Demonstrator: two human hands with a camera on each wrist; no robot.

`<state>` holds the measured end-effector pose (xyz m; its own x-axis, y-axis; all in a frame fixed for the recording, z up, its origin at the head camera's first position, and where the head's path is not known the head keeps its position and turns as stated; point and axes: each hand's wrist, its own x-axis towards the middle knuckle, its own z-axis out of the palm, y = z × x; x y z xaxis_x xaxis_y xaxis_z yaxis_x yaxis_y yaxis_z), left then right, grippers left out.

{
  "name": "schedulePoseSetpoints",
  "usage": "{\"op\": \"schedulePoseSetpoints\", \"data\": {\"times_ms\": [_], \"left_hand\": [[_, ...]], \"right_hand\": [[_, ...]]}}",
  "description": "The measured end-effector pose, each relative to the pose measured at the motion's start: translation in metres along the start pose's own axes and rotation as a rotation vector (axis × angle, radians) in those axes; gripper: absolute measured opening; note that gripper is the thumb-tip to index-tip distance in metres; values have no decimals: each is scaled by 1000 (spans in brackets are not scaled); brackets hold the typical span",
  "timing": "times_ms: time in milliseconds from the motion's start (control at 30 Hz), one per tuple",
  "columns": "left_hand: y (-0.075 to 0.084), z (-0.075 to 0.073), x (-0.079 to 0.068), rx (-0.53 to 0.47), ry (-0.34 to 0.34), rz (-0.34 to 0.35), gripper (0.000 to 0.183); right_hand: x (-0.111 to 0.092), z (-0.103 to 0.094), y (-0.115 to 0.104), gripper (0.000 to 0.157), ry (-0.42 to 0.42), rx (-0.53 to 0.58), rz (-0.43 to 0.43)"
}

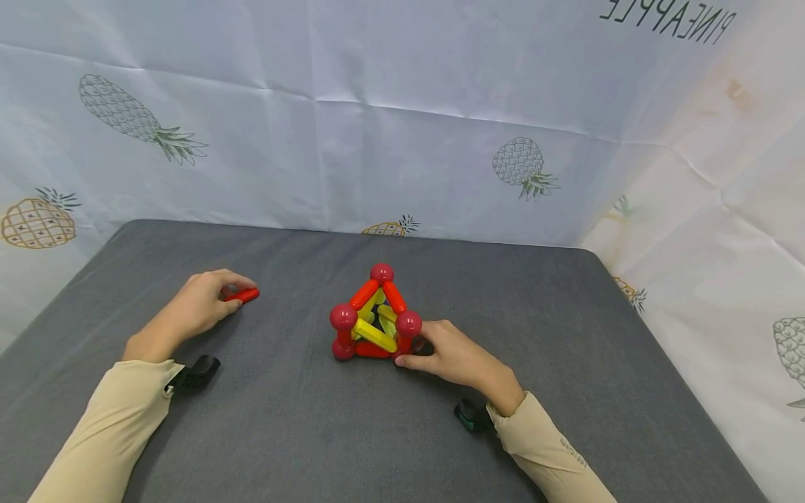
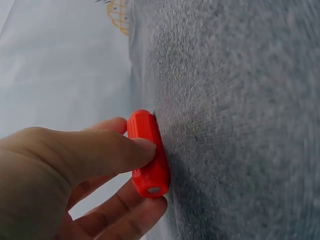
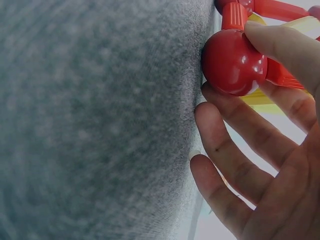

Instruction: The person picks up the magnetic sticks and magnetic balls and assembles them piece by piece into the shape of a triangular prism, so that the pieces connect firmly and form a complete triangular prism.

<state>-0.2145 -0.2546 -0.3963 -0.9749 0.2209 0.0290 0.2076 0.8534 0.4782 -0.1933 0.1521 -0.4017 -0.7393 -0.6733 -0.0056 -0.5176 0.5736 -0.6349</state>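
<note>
My left hand (image 1: 198,300) pinches a red magnetic rod (image 1: 244,295) between thumb and fingers, low over the table at the left. In the left wrist view, the rod (image 2: 150,172) has ridged sides and a small metal disc in its end. A structure of magnetic rods and balls stands mid-table, with a top ball (image 1: 381,273), red rods and a yellow rod (image 1: 374,335) across the front. My right hand (image 1: 455,356) grips its lower right corner. In the right wrist view, thumb and index finger lie around a red ball (image 3: 232,62); the other fingers are spread loosely.
A dark grey cloth covers the table (image 1: 302,433). Behind it hangs a white curtain (image 1: 428,70) printed with pineapples, which continues along the right side. Black wrist cameras (image 1: 200,372) sit on both wrists, near the tabletop.
</note>
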Motion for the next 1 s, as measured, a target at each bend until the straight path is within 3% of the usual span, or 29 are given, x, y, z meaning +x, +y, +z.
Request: {"op": "schedulePoseSetpoints", "data": {"times_ms": [567, 1000], "left_hand": [[34, 17, 4, -17, -35, 75, 29], [38, 20, 1, -8, -59, 131, 32]], "right_hand": [[-2, -1, 2, 20, 8, 0, 20], [0, 0, 0, 22, 7, -6, 8]]}}
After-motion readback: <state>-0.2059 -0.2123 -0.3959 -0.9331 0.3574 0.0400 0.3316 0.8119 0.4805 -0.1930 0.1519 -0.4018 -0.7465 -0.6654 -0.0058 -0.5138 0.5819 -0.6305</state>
